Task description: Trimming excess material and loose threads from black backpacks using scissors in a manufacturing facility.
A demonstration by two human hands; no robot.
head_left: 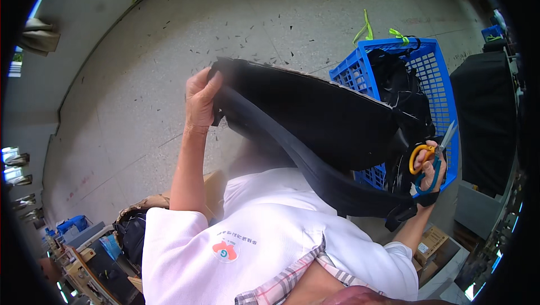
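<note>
A large piece of black cloth (pixel 309 108) is stretched between my two hands, with a pale edge along its far side and a band hanging slack on the near side. Its left end is pinched in my left hand (pixel 201 100), thumb on top. My right hand (pixel 432 171), at the other end, has scissors (pixel 438 157) with one yellow and one teal handle loop. Their blades point away from me, up and to the right. The cloth's right end is gathered at this hand, though the fingers' grip on it is partly hidden.
Behind my right hand stands a blue plastic basket (pixel 450 88) with black cloth in it and green ties on its rim. Small dark scraps lie on the grey floor (pixel 169 63). A black-covered stack (pixel 485 119) is at the right, an open carton (pixel 147 202) at the lower left.
</note>
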